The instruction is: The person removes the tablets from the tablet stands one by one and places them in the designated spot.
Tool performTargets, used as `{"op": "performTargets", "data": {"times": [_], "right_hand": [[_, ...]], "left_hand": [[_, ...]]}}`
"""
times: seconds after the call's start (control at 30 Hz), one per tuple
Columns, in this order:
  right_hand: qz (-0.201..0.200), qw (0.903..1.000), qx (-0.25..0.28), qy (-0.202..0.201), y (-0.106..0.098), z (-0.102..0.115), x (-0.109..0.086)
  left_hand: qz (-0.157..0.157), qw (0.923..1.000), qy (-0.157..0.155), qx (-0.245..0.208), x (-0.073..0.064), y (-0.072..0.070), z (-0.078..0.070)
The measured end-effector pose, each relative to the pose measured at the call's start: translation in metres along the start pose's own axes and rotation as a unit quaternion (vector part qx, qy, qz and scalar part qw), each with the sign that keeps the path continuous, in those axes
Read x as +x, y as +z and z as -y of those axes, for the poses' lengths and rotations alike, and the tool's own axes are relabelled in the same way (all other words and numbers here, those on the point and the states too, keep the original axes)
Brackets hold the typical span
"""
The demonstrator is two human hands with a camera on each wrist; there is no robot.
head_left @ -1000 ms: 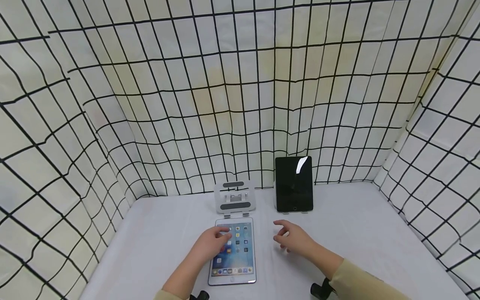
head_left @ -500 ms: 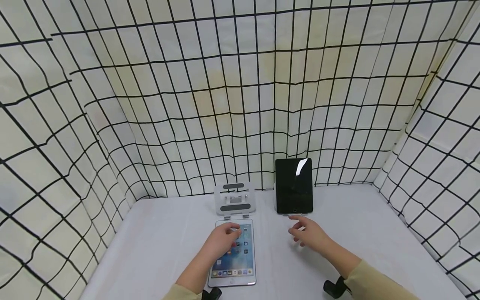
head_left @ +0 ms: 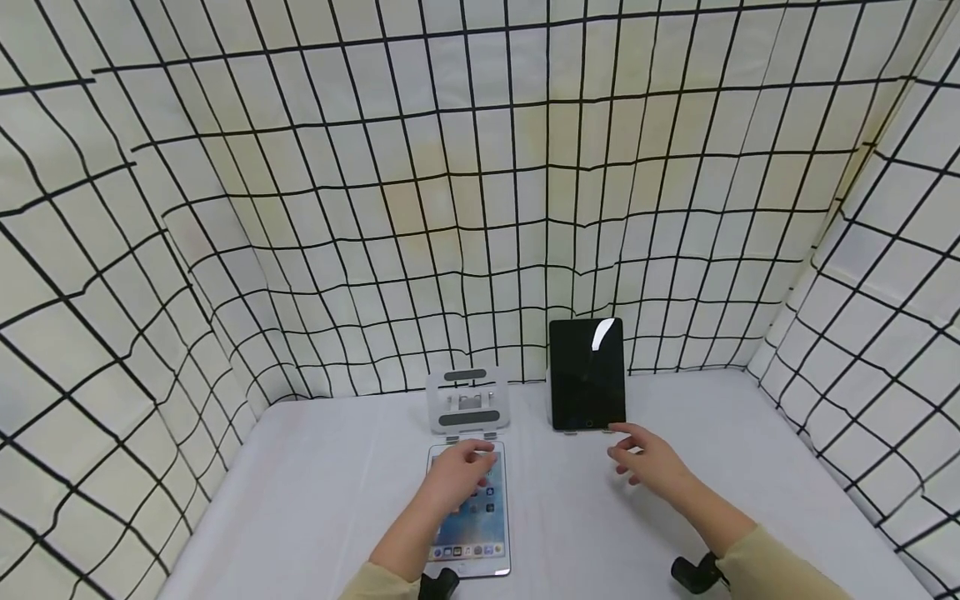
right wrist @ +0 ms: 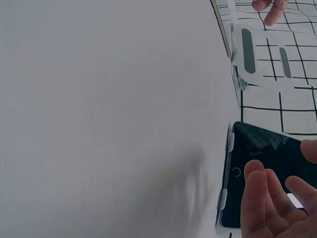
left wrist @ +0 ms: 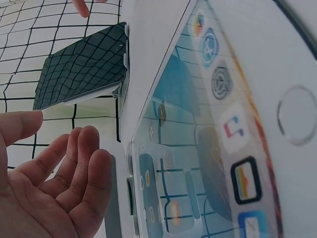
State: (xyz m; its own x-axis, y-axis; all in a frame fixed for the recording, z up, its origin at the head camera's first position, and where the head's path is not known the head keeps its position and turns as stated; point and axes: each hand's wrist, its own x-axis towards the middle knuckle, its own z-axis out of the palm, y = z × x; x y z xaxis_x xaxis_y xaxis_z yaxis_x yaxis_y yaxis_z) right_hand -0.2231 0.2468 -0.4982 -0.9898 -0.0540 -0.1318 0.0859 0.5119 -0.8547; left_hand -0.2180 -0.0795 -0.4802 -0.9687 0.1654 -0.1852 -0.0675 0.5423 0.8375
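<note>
A white tablet [head_left: 471, 529] with its screen lit and app icons showing lies flat on the white table. My left hand [head_left: 456, 477] hovers over its upper part, fingers loosely bent around nothing, and hides some icons. In the left wrist view, a gap shows between the left hand [left wrist: 59, 183] and the glass. A black tablet [head_left: 587, 371], its screen dark, leans upright on a stand at the back. Just in front of its lower right corner is my right hand [head_left: 651, 462], holding nothing. From the right wrist view, the right hand [right wrist: 277, 208] partly covers the black tablet [right wrist: 247, 148].
Behind the white tablet stands a light grey tablet stand [head_left: 468, 400] with dark pads, its hinged clips close to the tablet's top edge. White cloth walls with black grid lines [head_left: 480, 250] enclose the back and sides. Black devices [head_left: 697, 573] sit at both wrists.
My right hand has moved right, from between the tablets to the black tablet's lower right corner. The left hand has shifted right and slightly forward over the white tablet. Both tablets stay put.
</note>
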Motion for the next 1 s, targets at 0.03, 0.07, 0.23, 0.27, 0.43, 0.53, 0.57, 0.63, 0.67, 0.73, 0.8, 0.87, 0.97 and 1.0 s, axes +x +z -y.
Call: {"op": "performTargets", "data": {"times": [0.03, 0.07, 0.23, 0.27, 0.43, 0.53, 0.57, 0.63, 0.67, 0.73, 0.8, 0.87, 0.97, 1.0], "right_hand": [[-0.001, 1.0, 0.0, -0.001, -0.003, -0.001, 0.0], [-0.003, 1.0, 0.001, -0.001, -0.006, -0.002, 0.001], [-0.011, 0.9999, -0.001, 0.001, -0.017, -0.004, 0.003], [-0.012, 0.9999, -0.001, 0.002, -0.018, -0.005, 0.004], [-0.016, 0.9998, -0.002, 0.007, -0.023, -0.008, 0.008], [-0.022, 0.9997, -0.003, 0.006, -0.026, -0.01, 0.01], [-0.025, 0.9997, -0.005, 0.005, -0.026, -0.011, 0.011], [-0.031, 0.9995, -0.008, 0.003, -0.027, -0.012, 0.013], [-0.035, 0.9993, -0.009, 0.003, -0.028, -0.012, 0.015], [-0.042, 0.9991, -0.01, 0.001, -0.029, -0.013, 0.017], [-0.049, 0.9987, -0.01, -0.002, -0.03, -0.013, 0.021], [-0.058, 0.9982, -0.012, -0.004, -0.031, -0.012, 0.024], [-0.071, 0.9973, -0.015, -0.006, -0.033, -0.01, 0.029], [-0.074, 0.9971, -0.016, -0.005, -0.033, -0.01, 0.03]], "left_hand": [[0.0, 1.0, 0.0, 0.0, 0.001, 0.0, 0.0], [0.0, 1.0, 0.0, -0.002, 0.002, 0.001, 0.0], [-0.007, 0.9999, 0.009, -0.004, 0.005, 0.004, -0.005], [-0.008, 0.9999, 0.012, -0.004, 0.006, 0.005, -0.006], [-0.019, 0.9995, 0.024, 0.006, 0.012, 0.01, -0.01], [-0.024, 0.9992, 0.03, 0.012, 0.014, 0.015, -0.015], [-0.025, 0.9992, 0.03, 0.013, 0.015, 0.015, -0.016], [-0.027, 0.999, 0.031, 0.017, 0.016, 0.018, -0.019], [-0.03, 0.9988, 0.033, 0.018, 0.017, 0.019, -0.02], [-0.038, 0.9984, 0.035, 0.023, 0.019, 0.021, -0.023], [-0.047, 0.9979, 0.038, 0.02, 0.022, 0.023, -0.026], [-0.057, 0.9974, 0.042, 0.013, 0.024, 0.025, -0.03], [-0.066, 0.9967, 0.047, -0.002, 0.029, 0.028, -0.036], [-0.069, 0.9965, 0.047, -0.006, 0.03, 0.03, -0.038]]}}
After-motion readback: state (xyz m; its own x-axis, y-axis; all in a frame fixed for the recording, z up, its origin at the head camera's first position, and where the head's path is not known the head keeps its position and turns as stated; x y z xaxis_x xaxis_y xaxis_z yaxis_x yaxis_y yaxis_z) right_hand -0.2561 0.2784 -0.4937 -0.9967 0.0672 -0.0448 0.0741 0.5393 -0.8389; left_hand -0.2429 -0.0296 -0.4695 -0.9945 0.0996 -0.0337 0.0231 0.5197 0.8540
